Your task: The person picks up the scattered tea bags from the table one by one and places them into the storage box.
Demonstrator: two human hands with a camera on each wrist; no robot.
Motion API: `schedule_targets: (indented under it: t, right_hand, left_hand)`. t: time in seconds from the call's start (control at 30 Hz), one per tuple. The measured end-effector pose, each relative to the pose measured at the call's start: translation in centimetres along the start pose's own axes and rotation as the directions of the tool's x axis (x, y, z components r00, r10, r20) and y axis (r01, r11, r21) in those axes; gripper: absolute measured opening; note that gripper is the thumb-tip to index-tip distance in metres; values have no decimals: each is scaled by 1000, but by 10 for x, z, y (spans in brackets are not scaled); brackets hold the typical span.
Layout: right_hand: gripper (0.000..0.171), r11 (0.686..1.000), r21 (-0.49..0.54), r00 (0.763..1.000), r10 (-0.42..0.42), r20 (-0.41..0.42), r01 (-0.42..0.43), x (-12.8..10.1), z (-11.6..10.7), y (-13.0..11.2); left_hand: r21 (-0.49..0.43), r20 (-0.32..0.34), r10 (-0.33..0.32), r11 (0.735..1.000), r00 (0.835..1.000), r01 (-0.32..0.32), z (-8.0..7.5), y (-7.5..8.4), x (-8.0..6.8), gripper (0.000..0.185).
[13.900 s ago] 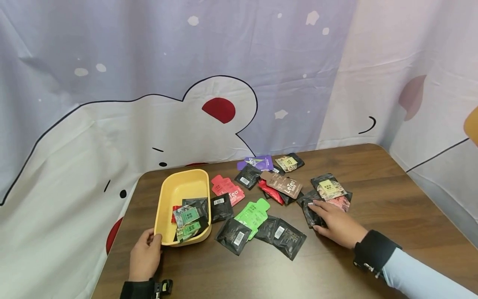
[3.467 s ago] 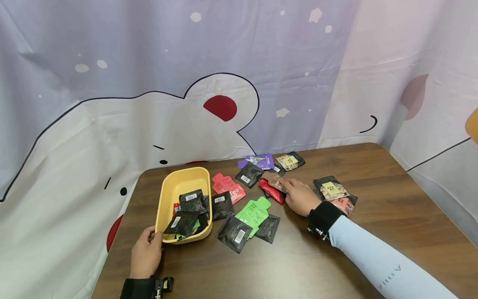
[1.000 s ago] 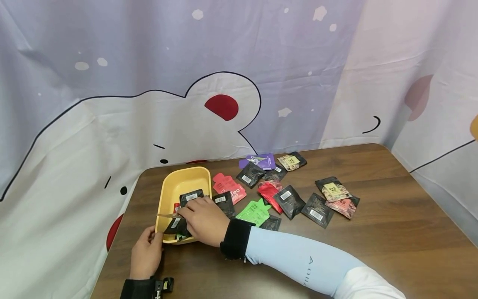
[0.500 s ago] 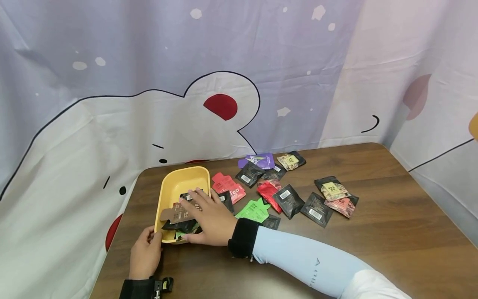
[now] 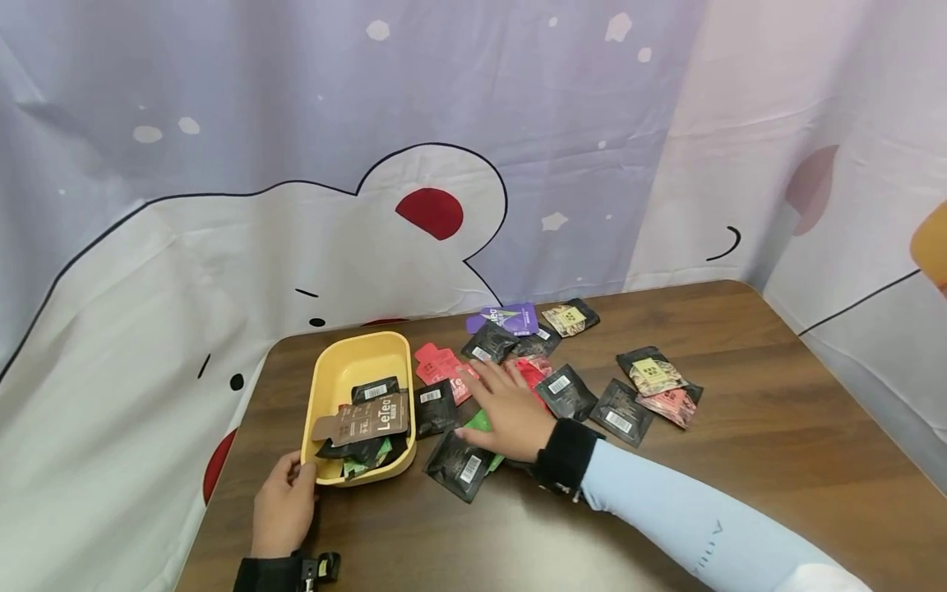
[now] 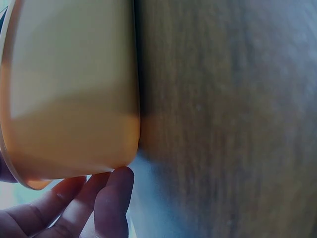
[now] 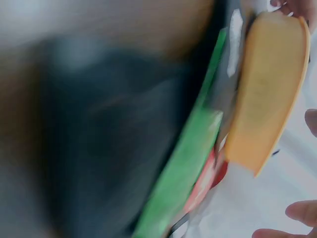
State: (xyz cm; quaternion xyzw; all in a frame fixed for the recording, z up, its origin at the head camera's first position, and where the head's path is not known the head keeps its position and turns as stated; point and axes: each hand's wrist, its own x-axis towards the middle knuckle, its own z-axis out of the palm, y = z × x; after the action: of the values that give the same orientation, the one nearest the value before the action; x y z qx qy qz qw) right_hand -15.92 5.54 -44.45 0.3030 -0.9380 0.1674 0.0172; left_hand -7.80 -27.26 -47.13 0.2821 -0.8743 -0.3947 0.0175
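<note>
My left hand pinches the near left corner of a yellow plastic tub; in the left wrist view its fingers lie against the tub's outer wall. Inside, a brown LeTea card lies flat over several black sachets. To the right of the tub my right hand hovers with fingers spread and nothing held. Below it are a green card, partly hidden by the hand, and a black sachet with a white barcode label. A red card shows past its fingertips.
More sachets lie about the wooden table: black ones in the middle, a patterned pair at the right, and a purple card at the back. A printed curtain hangs behind the table's far edge.
Several black sachets and the brown card have gone from the table into the tub. My right hand let go of the card and moved right, out over the loose sachets. The left hand stayed put.
</note>
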Motion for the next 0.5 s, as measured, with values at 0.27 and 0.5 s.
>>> schedule_targets:
  t: [0.27, 0.5]
  right_hand:
    - [91, 996, 17, 995, 91, -39, -90, -44, -7, 44]
    - [86, 984, -11, 982, 178, -61, -178, -79, -13, 76]
  left_hand:
    - [0, 0, 7, 1000, 1000, -7, 0, 0, 0, 46]
    - [-7, -8, 17, 1000, 1000, -17, -1, -1, 0, 46]
